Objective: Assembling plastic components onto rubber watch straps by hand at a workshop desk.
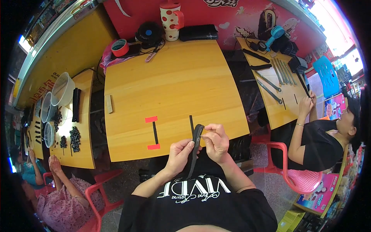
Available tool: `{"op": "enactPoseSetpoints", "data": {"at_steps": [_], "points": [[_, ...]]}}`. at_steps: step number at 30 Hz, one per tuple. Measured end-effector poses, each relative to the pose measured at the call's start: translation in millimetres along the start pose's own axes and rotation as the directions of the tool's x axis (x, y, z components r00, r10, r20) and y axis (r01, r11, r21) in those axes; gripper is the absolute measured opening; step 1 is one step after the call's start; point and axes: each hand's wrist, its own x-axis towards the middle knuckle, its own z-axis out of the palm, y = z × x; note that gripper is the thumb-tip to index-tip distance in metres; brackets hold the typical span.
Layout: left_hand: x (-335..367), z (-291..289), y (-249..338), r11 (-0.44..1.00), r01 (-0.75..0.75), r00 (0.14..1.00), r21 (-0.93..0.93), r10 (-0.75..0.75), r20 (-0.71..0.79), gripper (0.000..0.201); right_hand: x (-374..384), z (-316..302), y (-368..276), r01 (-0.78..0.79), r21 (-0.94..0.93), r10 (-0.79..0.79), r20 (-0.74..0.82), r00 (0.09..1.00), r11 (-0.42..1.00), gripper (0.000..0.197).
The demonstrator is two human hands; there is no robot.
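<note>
Strap [196, 146]: pinched in left hand [179, 155]. Beside upper end: right hand [216, 144] with bunched fingers, cannot tell if gripping. Keep left pinch firm, avoid twisting.

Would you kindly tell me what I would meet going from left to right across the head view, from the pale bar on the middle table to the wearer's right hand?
Pale bar, black strip between red tapes, left hand, black strap, right hand.

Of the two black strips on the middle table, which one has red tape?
The left strip: red tape sits at both its ends. The right strip, nearer the held strap, shows none.
</note>
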Motion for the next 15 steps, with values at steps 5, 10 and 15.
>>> {"op": "enactPoseSetpoints", "data": {"at_steps": [5,10,15], "points": [[6,1,6,1.0,-0.02,1.0,-0.008,0.02,0.003,0.027,-9,-5,4,-0.067,0.054,0.067,0.003,0.998,0.996,0.021],[10,-2,12,0.992,0.11,0.992,-0.062,-0.106,0.072,0.031,3,-16,-6,-0.172,0.105,0.172,0.007,0.985,0.98,0.032],[16,-12,27,0.969,0.24,0.931,-0.062,-0.211,0.299,0.034,17,-39,1,-0.335,0.258,0.212,0.408,0.888,0.906,0.039]]}}
